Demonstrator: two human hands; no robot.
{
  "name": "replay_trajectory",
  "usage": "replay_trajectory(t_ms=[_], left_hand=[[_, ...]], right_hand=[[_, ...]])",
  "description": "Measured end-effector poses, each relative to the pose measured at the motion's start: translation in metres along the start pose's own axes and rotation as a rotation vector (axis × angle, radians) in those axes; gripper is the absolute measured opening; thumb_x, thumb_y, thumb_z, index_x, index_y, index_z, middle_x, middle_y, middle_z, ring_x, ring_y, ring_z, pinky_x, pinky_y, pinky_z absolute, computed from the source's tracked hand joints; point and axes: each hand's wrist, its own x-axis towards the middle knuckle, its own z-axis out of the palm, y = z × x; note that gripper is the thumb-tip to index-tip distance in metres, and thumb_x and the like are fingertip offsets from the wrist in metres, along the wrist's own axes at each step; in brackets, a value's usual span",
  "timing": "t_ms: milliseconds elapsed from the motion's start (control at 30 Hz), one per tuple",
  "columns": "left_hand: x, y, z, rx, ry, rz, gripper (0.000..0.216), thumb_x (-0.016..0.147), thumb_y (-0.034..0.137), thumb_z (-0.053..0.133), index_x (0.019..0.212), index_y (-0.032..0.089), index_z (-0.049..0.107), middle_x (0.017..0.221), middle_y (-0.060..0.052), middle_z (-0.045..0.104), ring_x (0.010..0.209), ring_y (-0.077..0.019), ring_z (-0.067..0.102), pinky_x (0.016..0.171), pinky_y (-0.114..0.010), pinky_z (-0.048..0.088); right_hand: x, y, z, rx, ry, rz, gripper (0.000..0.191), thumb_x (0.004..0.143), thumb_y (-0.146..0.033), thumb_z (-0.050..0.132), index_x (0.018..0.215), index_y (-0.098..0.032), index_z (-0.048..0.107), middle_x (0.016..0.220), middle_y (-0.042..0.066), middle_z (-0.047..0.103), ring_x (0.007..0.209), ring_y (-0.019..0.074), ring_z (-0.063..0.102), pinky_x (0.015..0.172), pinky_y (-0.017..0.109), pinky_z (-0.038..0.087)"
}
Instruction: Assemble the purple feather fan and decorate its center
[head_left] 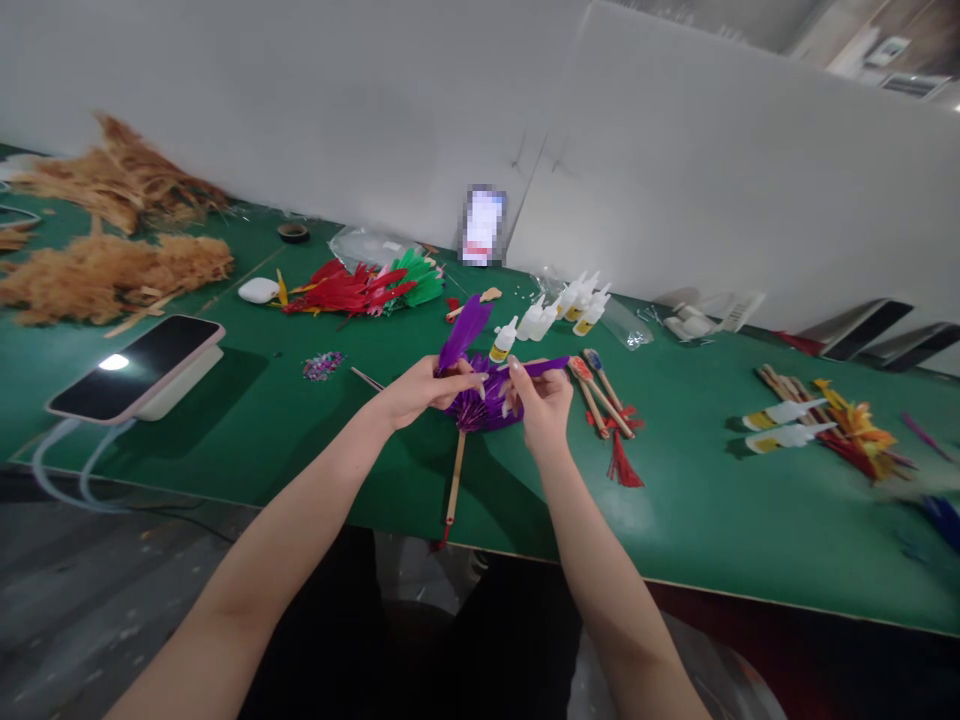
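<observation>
While both forearms reach in from the near edge, the closest item is the fan handle [454, 480]: a slim, straight stick of pale wood that points back toward the person, with a red bit at its tip.

Above it sits the purple feather fan [480, 408], a half-round spread of short, stiff feathers lying on the green mat [300, 450], which is smooth and matte.

Left hand [424, 392]: fingers closed on the fan's left edge. A broad purple feather [463, 332] rises just above the fingers; can't tell if they grip it.
Right hand [541, 405]: pinching a narrow purple feather [544, 367] that lies flat and points right, over the fan's right edge.

Right of the fan: wooden sticks with red tassels [611, 430], frayed ends. Well to the right: two white glue bottles [784, 425] lying down, beside an orange-yellow feather bundle [851, 430].

Left of the fan: a small heap of sequins [323, 365]. Far left: a glossy dark phone [139, 368] tilted on a white stand.

Just beyond the fan: one white nozzle bottle [504, 340], then a cluster of bottles [577, 300]. Beyond and to the left: red and green feathers [360, 287], a white rounded case [258, 290] and shaggy tan fibre heaps [112, 270].

Farthest back: a plain white partition [675, 150].
</observation>
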Motion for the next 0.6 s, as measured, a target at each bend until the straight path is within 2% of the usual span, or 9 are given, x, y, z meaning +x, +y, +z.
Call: replay_trajectory(t_ms=[133, 267, 400, 600], left_hand=[[0.0010, -0.0014, 0.0012, 0.005, 0.010, 0.029, 0.029, 0.082, 0.041, 0.063, 0.071, 0.016, 0.057, 0.049, 0.009, 0.025, 0.041, -0.0038, 0.022, 0.043, -0.022, 0.014], [0.0028, -0.0039, 0.0018, 0.029, 0.073, 0.040, 0.026, 0.079, 0.036, 0.067, 0.072, 0.015, 0.053, 0.051, 0.010, 0.027, 0.043, -0.0034, 0.021, 0.043, -0.021, 0.014], [0.0032, -0.0051, 0.0020, 0.058, 0.068, 0.051, 0.024, 0.079, 0.032, 0.067, 0.072, 0.015, 0.052, 0.051, 0.010, 0.026, 0.043, -0.0036, 0.021, 0.044, -0.021, 0.015], [0.0026, -0.0025, 0.0049, 0.014, 0.076, -0.010, 0.028, 0.087, 0.039, 0.055, 0.076, 0.013, 0.055, 0.051, 0.010, 0.024, 0.043, -0.0044, 0.020, 0.044, -0.022, 0.014]], right_hand=[[-0.0010, -0.0029, 0.0006, -0.031, 0.001, 0.002, 0.031, 0.068, -0.043, 0.074, 0.061, -0.018, 0.058, 0.045, -0.004, 0.058, 0.033, 0.0088, 0.048, 0.032, 0.021, 0.039], [-0.0022, -0.0051, 0.0015, -0.038, -0.049, -0.015, 0.028, 0.070, -0.040, 0.073, 0.062, -0.017, 0.059, 0.046, -0.004, 0.060, 0.032, 0.0086, 0.049, 0.033, 0.021, 0.042], [-0.0028, -0.0050, 0.0023, -0.032, -0.048, -0.022, 0.025, 0.070, -0.036, 0.074, 0.062, -0.017, 0.060, 0.045, -0.005, 0.058, 0.033, 0.0083, 0.049, 0.033, 0.020, 0.041], [-0.0029, -0.0037, 0.0008, -0.051, -0.021, -0.020, 0.026, 0.071, -0.036, 0.074, 0.062, -0.017, 0.059, 0.046, -0.004, 0.058, 0.034, 0.0089, 0.050, 0.034, 0.021, 0.041]])
